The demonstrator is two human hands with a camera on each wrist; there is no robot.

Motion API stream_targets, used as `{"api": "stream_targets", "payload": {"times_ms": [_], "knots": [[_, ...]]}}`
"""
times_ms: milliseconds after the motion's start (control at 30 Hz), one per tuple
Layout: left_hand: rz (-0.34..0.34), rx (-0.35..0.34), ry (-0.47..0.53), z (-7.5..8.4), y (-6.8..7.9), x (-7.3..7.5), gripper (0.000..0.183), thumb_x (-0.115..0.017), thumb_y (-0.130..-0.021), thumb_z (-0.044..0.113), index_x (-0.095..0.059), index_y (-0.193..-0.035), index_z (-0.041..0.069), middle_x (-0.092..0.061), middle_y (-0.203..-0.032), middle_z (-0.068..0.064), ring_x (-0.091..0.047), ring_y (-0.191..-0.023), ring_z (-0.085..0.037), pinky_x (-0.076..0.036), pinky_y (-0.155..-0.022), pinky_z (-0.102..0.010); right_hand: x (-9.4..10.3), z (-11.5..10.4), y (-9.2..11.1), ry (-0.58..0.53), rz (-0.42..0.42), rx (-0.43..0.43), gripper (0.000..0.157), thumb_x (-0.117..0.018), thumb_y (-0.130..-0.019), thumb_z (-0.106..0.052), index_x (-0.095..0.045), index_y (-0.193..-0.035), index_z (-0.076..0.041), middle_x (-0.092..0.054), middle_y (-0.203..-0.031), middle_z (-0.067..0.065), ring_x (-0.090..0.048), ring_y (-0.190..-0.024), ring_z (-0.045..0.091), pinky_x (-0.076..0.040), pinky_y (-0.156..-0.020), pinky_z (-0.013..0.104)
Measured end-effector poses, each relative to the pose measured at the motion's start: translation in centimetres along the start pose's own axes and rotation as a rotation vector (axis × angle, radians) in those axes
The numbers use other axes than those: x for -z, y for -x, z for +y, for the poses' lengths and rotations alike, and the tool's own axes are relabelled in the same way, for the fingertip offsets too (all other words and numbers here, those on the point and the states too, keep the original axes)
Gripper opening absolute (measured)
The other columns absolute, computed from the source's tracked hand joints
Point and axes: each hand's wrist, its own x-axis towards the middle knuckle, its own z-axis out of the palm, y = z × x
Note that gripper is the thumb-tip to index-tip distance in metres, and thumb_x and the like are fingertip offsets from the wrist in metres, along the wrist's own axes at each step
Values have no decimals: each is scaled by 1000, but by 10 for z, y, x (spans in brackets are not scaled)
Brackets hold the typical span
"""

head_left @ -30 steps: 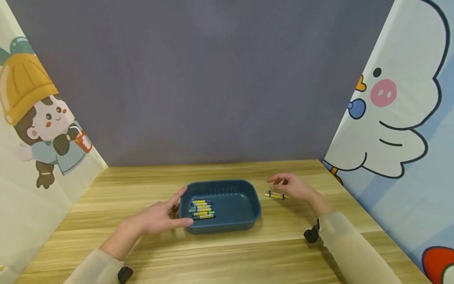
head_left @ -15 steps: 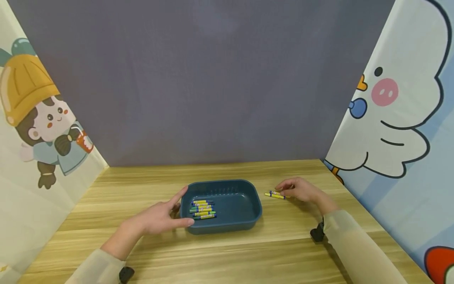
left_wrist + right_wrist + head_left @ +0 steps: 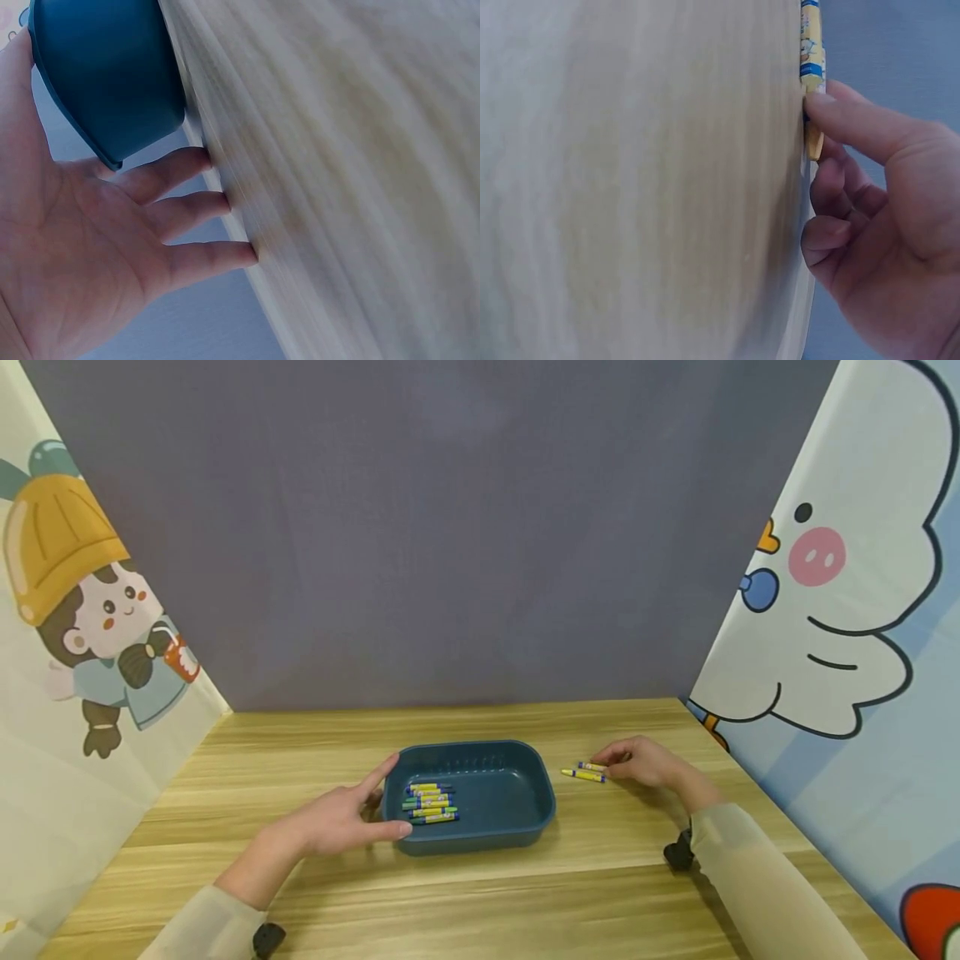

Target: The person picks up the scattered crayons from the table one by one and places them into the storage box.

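My left hand [image 3: 330, 821] spans the left end of a dark blue rectangular plastic tray [image 3: 487, 842], thumb at the near rim and index finger at the far rim. In the left wrist view its other three fingers stand straight, with their tips on the table. Several green and dark crayons [image 3: 431, 804] in yellow wrappers lie side by side inside the tray's left half. To the right of the tray, my right hand [image 3: 643, 762] pinches a crayon [image 3: 591, 767] between thumb and fingers; its orange-yellow tip [image 3: 815, 146] shows below the thumb. A yellow crayon [image 3: 583, 775] lies just in front of it.
The wood-grain table [image 3: 465, 910] ends at a grey back panel [image 3: 465, 543]. Cartoon-printed panels flank it, with a capped figure [image 3: 112, 610] at left and a white bird [image 3: 832, 593] at right.
My right hand has come down to the crayons and moved right, closing its thumb and fingers on the far crayon, which has slid slightly right. The left hand and tray stay put.
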Motion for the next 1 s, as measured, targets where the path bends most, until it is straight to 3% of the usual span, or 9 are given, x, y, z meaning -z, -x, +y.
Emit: {"api": "stream_targets", "payload": {"times_ms": [200,333,633,867,1000], "knots": [[0,-5,0,-1,-1,-1,114,-72,-95,75,-5,-179,35,-63,-154,-25,-58,-145,-50,-44,-119,-69,0,-2,3,26,52,-28,28,-73,-106,-20,-81,-132,-13,-78,-117,8,-67,-96,20,-57,-81,38],[3,-8,-6,-1,-2,-2,114,-72,-95,75,-5,-179,36,-64,-153,-25,-59,-144,-49,-45,-118,-68,3,-15,4,36,98,-25,29,-71,-109,-26,-80,-135,-19,-74,-116,5,-61,-91,19,-52,-75,36],[13,-12,-12,-2,-2,0,114,-72,-95,74,-7,-179,33,-66,-152,-23,-60,-143,-47,-45,-119,-67,1,-81,-3,30,126,113,26,-74,-107,-29,-81,-132,-23,-74,-113,2,-56,-74,15,-46,-63,31],[9,-7,-4,-2,-1,-1,114,-72,-95,74,-6,-179,34,-65,-153,-23,-60,-143,-46,-45,-119,-68,-24,-132,-10,-53,67,224,25,-75,-106,-23,-82,-131,-20,-72,-114,6,-51,-65,10,-45,-57,27],[10,-7,-4,-2,-2,-1,114,-72,-95,74,-6,-179,33,-66,-153,-22,-59,-144,-47,-44,-119,-68,-43,-154,-15,-58,13,276,25,-74,-107,-23,-82,-132,-24,-71,-117,3,-51,-69,12,-46,-62,28]]}}
